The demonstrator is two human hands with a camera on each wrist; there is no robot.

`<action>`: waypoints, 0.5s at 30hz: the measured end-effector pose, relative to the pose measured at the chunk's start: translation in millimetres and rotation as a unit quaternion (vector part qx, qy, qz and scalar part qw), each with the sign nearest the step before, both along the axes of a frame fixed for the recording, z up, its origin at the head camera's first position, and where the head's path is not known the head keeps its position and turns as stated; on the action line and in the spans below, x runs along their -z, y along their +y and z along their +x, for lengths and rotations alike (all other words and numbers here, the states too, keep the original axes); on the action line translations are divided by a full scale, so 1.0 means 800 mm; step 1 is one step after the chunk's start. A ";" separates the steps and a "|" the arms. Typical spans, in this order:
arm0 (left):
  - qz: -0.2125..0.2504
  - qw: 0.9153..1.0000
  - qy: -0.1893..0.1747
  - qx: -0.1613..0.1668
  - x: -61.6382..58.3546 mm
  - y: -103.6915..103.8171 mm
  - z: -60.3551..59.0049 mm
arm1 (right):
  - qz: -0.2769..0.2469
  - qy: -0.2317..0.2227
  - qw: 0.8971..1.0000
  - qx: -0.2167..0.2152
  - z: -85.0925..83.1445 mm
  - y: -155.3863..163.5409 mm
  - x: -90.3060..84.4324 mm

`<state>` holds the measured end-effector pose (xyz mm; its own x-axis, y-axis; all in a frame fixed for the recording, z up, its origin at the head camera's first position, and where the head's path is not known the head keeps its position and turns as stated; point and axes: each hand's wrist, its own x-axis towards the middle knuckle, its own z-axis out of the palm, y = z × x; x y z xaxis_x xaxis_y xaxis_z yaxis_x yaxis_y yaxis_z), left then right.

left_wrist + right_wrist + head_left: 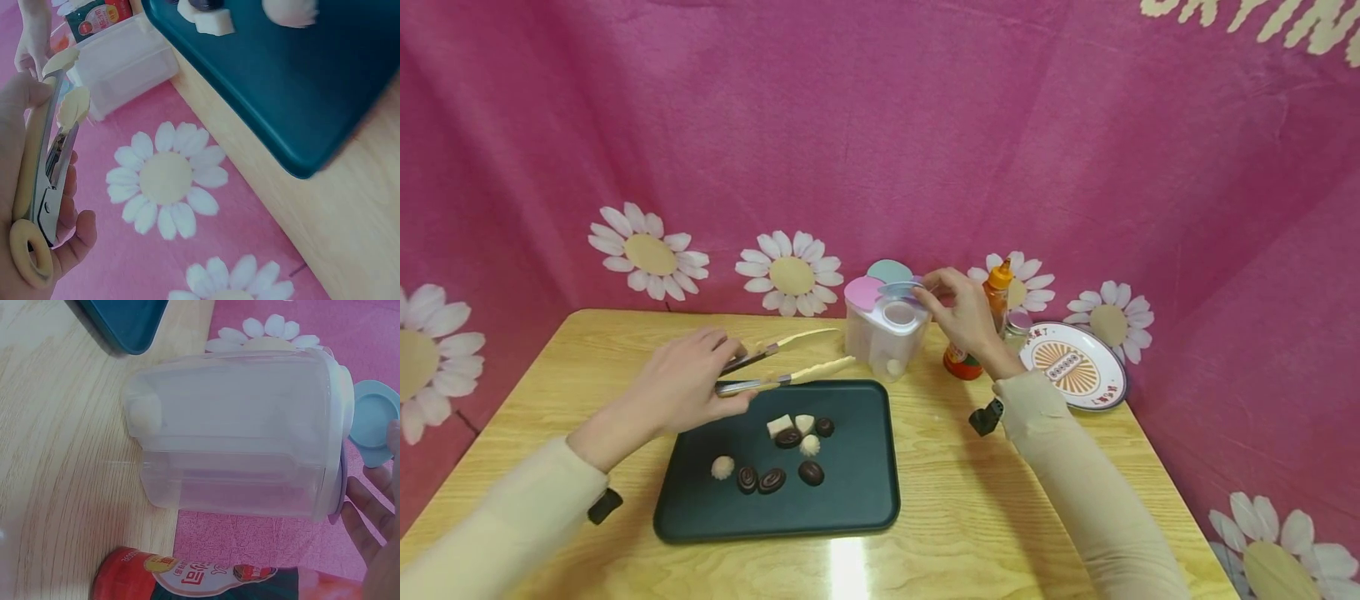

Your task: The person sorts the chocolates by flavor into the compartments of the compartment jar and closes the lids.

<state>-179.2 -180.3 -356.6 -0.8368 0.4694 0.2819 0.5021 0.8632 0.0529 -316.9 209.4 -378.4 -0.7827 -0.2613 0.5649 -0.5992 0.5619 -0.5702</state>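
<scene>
My left hand (688, 379) grips a pair of tongs (49, 187) with cream scalloped tips, held spread apart over the back edge of a dark green tray (857, 500). Nothing is between the tips. On the tray lie several dark chocolates (811, 473) and white chocolates (722, 467). Behind the tray's right corner stands a translucent container (237, 425) with coloured flap lids. My right hand (962, 315) pinches its light blue lid (374, 419), which is raised off a round opening. One pale chocolate (146, 414) shows through the wall at the container's bottom.
A red sauce bottle (964, 362) with an orange nozzle stands right of the container, partly behind my right hand. Beside it are a small jar (1018, 327) with a pinkish lid and a white patterned plate (1097, 379). A pink flowered cloth (880, 142) hangs behind the wooden table (940, 483).
</scene>
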 end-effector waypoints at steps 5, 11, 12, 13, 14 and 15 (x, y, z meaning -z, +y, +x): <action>0.003 1.000 0.002 -0.015 0.005 -0.025 0.025 | 0.008 0.001 1.000 0.003 -0.002 0.001 0.001; 0.006 1.000 0.000 -0.020 0.016 -0.058 0.056 | 0.005 -0.005 1.000 0.001 -0.001 0.001 0.000; 0.007 1.000 0.007 -0.018 0.019 -0.063 0.060 | 0.005 -0.005 1.000 0.001 -0.001 0.001 0.000; 0.008 1.000 0.015 -0.015 0.023 -0.069 0.064 | 0.006 -0.004 1.000 0.002 -0.001 0.002 0.000; 0.011 1.000 0.022 -0.014 0.027 -0.074 0.068 | 0.007 -0.004 1.000 0.002 -0.001 0.002 -0.001; 0.011 0.999 0.030 -0.015 0.031 -0.078 0.072 | 0.008 -0.004 1.000 0.002 0.000 0.002 -0.001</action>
<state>-121.2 -243.1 -381.1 -0.8320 0.4369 0.3417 0.4784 0.8771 0.0432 -317.3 211.4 -377.7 -0.7884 -0.2670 0.5541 -0.5922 0.5730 -0.5665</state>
